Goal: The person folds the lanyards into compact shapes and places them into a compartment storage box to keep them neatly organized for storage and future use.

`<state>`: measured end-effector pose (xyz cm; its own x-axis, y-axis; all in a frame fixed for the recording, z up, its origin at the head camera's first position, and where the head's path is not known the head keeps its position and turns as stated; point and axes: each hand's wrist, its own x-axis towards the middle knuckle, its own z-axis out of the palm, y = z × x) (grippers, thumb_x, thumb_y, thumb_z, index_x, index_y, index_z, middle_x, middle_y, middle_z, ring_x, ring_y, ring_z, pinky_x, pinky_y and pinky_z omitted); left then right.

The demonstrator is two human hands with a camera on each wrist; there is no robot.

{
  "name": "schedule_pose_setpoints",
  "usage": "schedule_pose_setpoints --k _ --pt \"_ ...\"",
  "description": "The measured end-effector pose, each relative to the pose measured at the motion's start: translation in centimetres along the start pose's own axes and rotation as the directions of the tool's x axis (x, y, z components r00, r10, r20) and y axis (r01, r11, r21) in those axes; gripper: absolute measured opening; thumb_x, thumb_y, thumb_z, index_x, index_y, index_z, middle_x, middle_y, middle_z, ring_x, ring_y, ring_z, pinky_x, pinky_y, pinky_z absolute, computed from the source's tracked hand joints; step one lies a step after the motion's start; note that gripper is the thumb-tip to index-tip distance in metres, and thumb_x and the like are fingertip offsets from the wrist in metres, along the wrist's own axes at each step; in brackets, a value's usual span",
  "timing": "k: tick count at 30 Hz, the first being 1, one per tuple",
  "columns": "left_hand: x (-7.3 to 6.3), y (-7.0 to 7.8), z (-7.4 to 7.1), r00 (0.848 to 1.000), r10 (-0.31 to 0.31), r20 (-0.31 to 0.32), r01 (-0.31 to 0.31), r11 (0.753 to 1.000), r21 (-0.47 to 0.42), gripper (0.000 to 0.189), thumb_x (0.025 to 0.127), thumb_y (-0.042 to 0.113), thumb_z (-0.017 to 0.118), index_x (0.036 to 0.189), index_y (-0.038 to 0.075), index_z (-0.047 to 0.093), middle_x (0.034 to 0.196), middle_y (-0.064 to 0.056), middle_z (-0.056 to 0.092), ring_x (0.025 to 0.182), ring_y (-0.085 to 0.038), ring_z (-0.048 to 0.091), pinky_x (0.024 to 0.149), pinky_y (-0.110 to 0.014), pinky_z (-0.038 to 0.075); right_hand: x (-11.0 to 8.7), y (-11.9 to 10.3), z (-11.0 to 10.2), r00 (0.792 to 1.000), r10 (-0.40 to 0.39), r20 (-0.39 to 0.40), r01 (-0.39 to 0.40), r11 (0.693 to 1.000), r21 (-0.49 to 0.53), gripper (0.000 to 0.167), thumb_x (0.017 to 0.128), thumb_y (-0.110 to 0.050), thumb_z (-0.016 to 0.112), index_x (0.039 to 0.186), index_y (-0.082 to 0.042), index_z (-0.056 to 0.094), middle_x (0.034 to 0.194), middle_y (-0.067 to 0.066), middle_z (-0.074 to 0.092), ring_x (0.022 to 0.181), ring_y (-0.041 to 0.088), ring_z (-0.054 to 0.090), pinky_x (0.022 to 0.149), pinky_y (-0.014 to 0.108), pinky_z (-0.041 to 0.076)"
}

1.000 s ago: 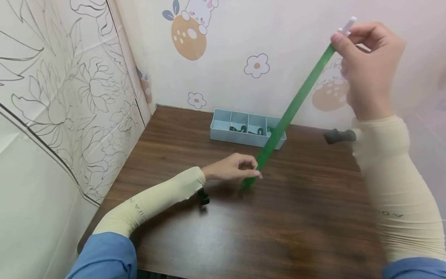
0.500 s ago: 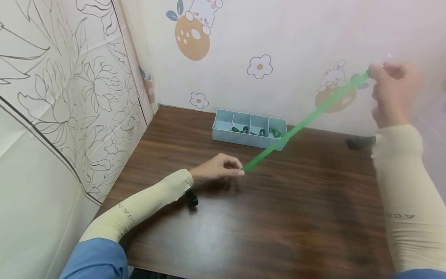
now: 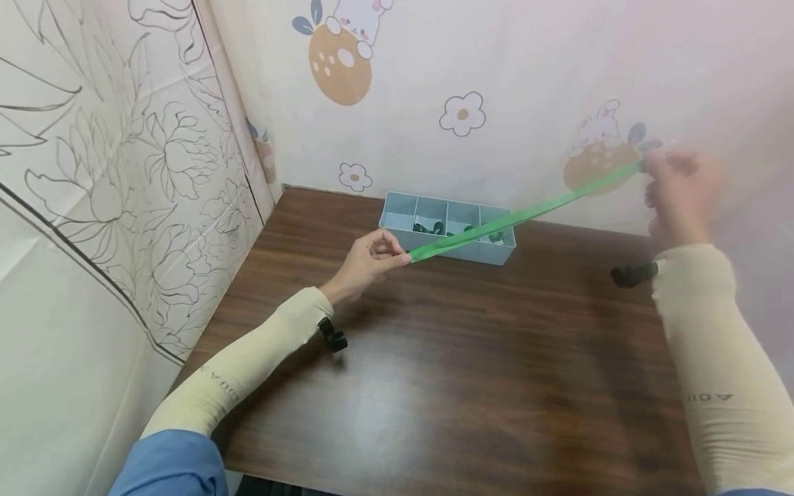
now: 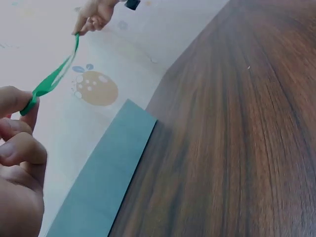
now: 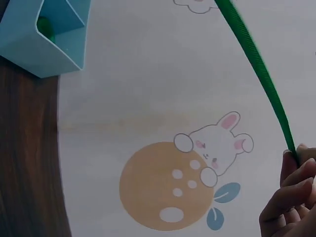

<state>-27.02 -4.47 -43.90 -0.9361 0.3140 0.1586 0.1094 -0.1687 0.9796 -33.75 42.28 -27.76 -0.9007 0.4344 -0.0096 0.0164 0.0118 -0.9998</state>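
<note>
A green ribbon (image 3: 496, 224) stretches between my two hands, rising to the right in front of the box in the head view. My left hand (image 3: 362, 267) pinches its lower end between thumb and index finger. Higher up, near the wall, my right hand (image 3: 688, 196) pinches the other end; it is blurred in the head view. In the left wrist view the ribbon (image 4: 48, 83) twists between the fingertips of both hands. The right wrist view shows its ribbed surface and the fingers (image 5: 291, 197) gripping it.
A light blue box (image 3: 453, 251) with several compartments stands at the table's back edge against the wall. Coiled green ribbon pieces (image 3: 429, 227) lie in some compartments. The brown wooden table (image 3: 446, 386) spreads in front; a patterned curtain wall (image 3: 397, 138) rises behind.
My right hand has moved down and to the right, bringing the ribbon from steep to a gentler slant. My left hand has moved up and to the left, lifting the lower end.
</note>
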Motion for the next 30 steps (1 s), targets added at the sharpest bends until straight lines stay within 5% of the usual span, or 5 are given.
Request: schedule_pose_setpoints --k 6,14,22,26,30 --pt "-0.2 0.8 -0.2 0.991 0.046 0.124 -0.060 0.991 0.119 0.013 0.091 0.013 0.081 0.103 0.009 0.077 0.101 -0.009 0.074 0.071 -0.024 0.055 0.053 -0.027 0.039 -0.7 1.1 0.3 0.994 -0.030 0.107 0.054 0.972 -0.229 0.039 0.085 -0.038 0.087 0.112 -0.023 0.064 0.099 -0.006 0.062 0.063 0.008 0.056 0.047 0.022 0.045" --pt "0.4 2.5 1.0 0.947 0.131 0.292 -0.186 0.968 0.168 0.020 0.092 0.011 0.080 0.112 0.011 0.079 0.111 -0.008 0.075 0.094 -0.032 0.067 0.079 -0.038 0.056 -4.1 3.1 2.9 0.962 -0.105 0.251 0.226 0.824 -0.520 0.037 0.091 -0.055 0.074 0.114 -0.025 0.069 0.087 -0.011 0.064 0.067 0.010 0.058 0.048 0.027 0.047" --pt "1.1 3.7 2.9 0.910 0.240 0.338 -0.301 0.944 0.139 0.011 0.097 0.006 0.072 0.107 0.006 0.078 0.107 -0.009 0.072 0.103 -0.027 0.064 0.089 -0.051 0.055 -9.0 4.7 5.8 0.865 -0.206 0.458 0.450 0.724 -0.523 0.049 0.094 -0.055 0.070 0.118 -0.013 0.074 0.122 0.001 0.071 0.107 0.015 0.059 0.083 0.029 0.045" --pt "1.2 4.3 4.0 0.911 0.236 0.338 -0.290 0.950 0.117 0.014 0.098 0.009 0.072 0.110 0.005 0.077 0.109 -0.010 0.074 0.099 -0.028 0.069 0.090 -0.055 0.055 -11.3 5.2 7.4 0.810 -0.222 0.543 0.512 0.720 -0.469 0.043 0.094 -0.052 0.073 0.115 -0.015 0.076 0.118 0.004 0.073 0.105 0.017 0.062 0.084 0.032 0.048" --pt "1.2 4.6 5.3 0.929 0.232 0.287 -0.287 0.943 0.167 0.015 0.095 0.015 0.077 0.109 0.009 0.077 0.103 -0.006 0.076 0.093 -0.029 0.072 0.079 -0.043 0.058 -13.5 5.5 8.7 0.776 -0.230 0.587 0.537 0.729 -0.424 0.039 0.094 -0.049 0.074 0.114 -0.016 0.077 0.119 0.002 0.073 0.113 0.016 0.062 0.093 0.040 0.048"
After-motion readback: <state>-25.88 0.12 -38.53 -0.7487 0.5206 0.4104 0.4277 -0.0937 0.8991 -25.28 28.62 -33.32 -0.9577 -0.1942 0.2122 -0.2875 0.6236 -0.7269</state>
